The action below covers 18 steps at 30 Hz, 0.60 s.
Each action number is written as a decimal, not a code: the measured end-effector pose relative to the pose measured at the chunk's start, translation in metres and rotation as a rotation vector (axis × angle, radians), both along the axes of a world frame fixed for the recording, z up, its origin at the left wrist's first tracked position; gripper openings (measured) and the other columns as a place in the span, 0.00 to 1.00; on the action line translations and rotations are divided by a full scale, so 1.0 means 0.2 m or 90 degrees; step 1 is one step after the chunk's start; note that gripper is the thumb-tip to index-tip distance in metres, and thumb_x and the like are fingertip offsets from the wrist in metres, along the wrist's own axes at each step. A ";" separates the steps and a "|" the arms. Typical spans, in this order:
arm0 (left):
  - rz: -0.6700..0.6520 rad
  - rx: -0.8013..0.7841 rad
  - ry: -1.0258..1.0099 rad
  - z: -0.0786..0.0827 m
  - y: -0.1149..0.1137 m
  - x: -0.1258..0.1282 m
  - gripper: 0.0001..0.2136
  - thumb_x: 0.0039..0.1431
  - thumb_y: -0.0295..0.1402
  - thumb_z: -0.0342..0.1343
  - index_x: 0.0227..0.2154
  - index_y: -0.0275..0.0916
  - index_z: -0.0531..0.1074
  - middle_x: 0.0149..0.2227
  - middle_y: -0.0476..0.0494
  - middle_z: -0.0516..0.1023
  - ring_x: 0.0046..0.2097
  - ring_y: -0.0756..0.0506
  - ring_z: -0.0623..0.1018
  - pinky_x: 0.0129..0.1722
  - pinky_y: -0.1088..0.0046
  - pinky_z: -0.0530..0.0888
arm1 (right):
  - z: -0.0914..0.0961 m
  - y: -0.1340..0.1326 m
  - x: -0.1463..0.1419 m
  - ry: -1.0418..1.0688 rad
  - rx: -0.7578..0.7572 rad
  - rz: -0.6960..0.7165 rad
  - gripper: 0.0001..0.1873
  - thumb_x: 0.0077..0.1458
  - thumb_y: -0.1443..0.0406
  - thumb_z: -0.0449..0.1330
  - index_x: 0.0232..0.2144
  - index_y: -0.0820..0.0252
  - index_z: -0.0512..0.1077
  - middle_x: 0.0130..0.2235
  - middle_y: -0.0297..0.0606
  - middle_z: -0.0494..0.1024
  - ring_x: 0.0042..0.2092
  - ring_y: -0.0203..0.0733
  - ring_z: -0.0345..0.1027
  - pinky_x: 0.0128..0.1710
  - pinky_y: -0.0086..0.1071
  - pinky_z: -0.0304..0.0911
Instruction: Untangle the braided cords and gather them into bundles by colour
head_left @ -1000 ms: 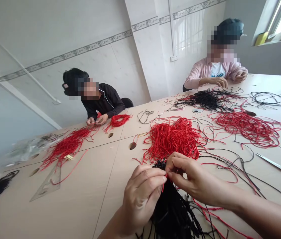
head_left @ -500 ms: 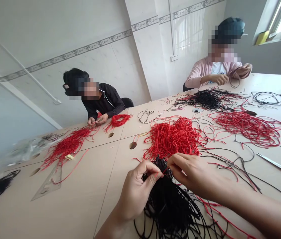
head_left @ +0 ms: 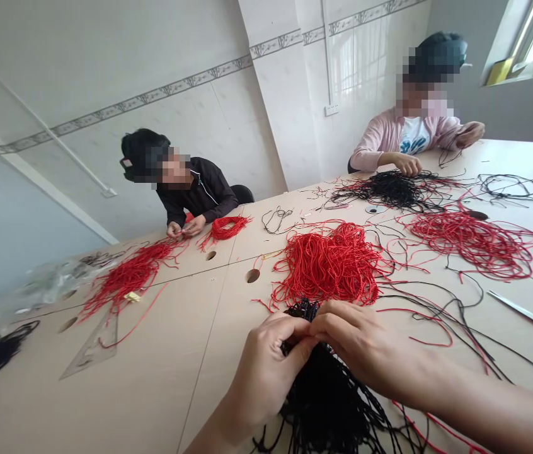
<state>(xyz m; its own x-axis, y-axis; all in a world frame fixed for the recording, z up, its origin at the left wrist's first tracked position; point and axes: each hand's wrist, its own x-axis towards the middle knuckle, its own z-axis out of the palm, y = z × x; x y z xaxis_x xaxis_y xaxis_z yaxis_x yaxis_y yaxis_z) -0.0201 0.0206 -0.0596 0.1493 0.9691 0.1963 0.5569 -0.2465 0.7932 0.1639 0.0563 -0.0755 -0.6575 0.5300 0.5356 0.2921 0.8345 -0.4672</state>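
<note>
1. Left hand [head_left: 266,372]: clenched around the top of a black cord bundle [head_left: 327,403], fingers curled inward.
2. Right hand [head_left: 361,347]: fingers closed in a pinch on the same bundle top, touching the left hand; any single strand between them hidden.
3. Black cord bundle: gripped at the near edge of view, strands hanging down and splayed across the counter [head_left: 153,359].
4. Just beyond the hands: large red cord pile [head_left: 327,268]. Loose black cords [head_left: 436,318] right of the right hand.
5. Farther right: scissors [head_left: 526,321] lying on the counter, beyond a second red cord pile [head_left: 469,243].
6. Far end: black-and-red cord tangle [head_left: 394,189], just below one hand of a person in a pink jacket [head_left: 384,135].
7. Left side: person in a black jacket [head_left: 195,195], hands together beside a red cord coil [head_left: 223,228]; clear plastic set square [head_left: 89,347] near a red cord heap [head_left: 125,277].
</note>
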 end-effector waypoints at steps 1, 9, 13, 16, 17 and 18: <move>0.003 0.000 -0.007 0.00 0.00 0.00 0.04 0.58 0.31 0.59 0.30 0.41 0.78 0.29 0.50 0.78 0.32 0.49 0.76 0.34 0.76 0.73 | 0.00 0.00 0.00 0.024 -0.005 0.001 0.12 0.62 0.77 0.47 0.39 0.65 0.69 0.38 0.43 0.73 0.36 0.39 0.69 0.36 0.32 0.70; -0.019 -0.014 -0.086 -0.01 0.02 -0.01 0.03 0.56 0.30 0.60 0.29 0.41 0.78 0.29 0.49 0.79 0.32 0.49 0.77 0.35 0.76 0.73 | 0.01 0.03 -0.01 -0.020 -0.075 -0.043 0.09 0.61 0.74 0.53 0.36 0.64 0.73 0.34 0.40 0.75 0.33 0.38 0.71 0.32 0.30 0.68; -0.021 -0.041 -0.117 -0.01 0.03 -0.02 0.03 0.56 0.30 0.60 0.27 0.40 0.77 0.27 0.50 0.78 0.32 0.49 0.75 0.34 0.76 0.73 | 0.02 0.04 0.00 -0.038 -0.047 -0.080 0.09 0.61 0.73 0.54 0.31 0.63 0.73 0.31 0.38 0.73 0.29 0.35 0.67 0.29 0.28 0.62; -0.004 -0.086 -0.172 -0.01 0.04 -0.02 0.03 0.54 0.31 0.61 0.27 0.39 0.76 0.28 0.49 0.77 0.32 0.50 0.75 0.35 0.76 0.72 | 0.02 0.03 0.00 -0.036 -0.030 -0.106 0.08 0.61 0.72 0.54 0.31 0.64 0.72 0.30 0.37 0.73 0.29 0.35 0.66 0.29 0.28 0.60; 0.002 -0.105 -0.198 -0.01 0.05 -0.02 0.03 0.54 0.32 0.62 0.27 0.39 0.76 0.28 0.49 0.77 0.32 0.50 0.75 0.35 0.76 0.72 | 0.01 0.03 0.00 -0.036 -0.020 -0.104 0.08 0.60 0.72 0.54 0.30 0.64 0.72 0.30 0.37 0.73 0.28 0.35 0.65 0.28 0.28 0.60; 0.006 -0.122 -0.223 -0.02 0.06 -0.02 0.04 0.53 0.32 0.63 0.27 0.39 0.75 0.27 0.49 0.77 0.32 0.50 0.75 0.34 0.76 0.72 | 0.01 0.02 0.00 -0.036 -0.007 -0.092 0.08 0.60 0.72 0.54 0.30 0.64 0.71 0.30 0.37 0.73 0.28 0.35 0.65 0.28 0.28 0.60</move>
<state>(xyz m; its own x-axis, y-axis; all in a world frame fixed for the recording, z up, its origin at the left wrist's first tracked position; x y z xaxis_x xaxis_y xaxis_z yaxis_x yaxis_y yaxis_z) -0.0246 0.0321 -0.0626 0.0969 0.9940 0.0501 0.2461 -0.0727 0.9665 0.1633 0.0610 -0.0731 -0.6031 0.6270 0.4931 0.4354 0.7767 -0.4552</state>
